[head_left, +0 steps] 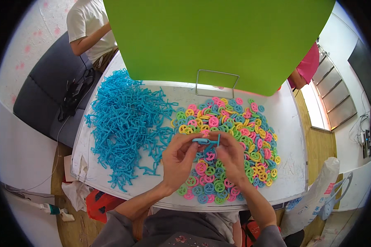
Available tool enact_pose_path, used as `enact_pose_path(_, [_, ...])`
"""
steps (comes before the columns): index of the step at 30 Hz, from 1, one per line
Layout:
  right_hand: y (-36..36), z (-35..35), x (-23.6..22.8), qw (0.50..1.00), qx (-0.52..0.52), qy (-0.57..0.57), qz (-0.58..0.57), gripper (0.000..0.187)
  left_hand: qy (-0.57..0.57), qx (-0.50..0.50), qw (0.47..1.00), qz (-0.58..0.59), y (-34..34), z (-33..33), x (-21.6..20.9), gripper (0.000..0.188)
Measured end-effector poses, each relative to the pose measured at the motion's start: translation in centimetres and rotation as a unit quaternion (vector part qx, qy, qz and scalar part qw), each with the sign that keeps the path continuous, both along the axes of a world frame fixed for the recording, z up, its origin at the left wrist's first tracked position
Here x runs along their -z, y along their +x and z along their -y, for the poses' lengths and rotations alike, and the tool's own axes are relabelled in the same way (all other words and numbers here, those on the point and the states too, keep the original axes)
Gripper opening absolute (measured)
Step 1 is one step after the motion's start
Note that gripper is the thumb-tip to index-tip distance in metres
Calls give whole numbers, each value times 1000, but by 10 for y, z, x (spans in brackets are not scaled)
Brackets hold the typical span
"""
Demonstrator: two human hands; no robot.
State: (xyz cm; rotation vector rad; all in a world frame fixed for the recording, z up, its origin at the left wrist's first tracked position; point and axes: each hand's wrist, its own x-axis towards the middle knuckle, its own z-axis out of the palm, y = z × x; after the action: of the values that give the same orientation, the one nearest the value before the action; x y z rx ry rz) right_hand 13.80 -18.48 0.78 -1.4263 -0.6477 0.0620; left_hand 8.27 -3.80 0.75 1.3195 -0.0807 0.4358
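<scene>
My two hands meet over the near middle of the white table. Pinched in my left hand is a small blue plastic wheel, seen nearly edge-on. My right hand has its fingers closed on a blue plastic frame piece, which touches the wheel or is joined to it; I cannot tell which. Beneath the hands spreads a pile of small plastic wheels in pink, yellow, green and blue. To their left lies a big heap of blue plastic frame pieces.
A tall green panel rises at the table's far side, with a wire stand before it. People sit or stand at far left and far right. A dark sofa stands left; a white plastic sack is at lower right.
</scene>
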Motion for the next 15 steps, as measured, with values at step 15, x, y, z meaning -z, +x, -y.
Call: enact_pose_path(15, [24, 18, -4, 964, 10, 41, -262, 20, 423, -30, 887, -182, -25, -65, -12, 23])
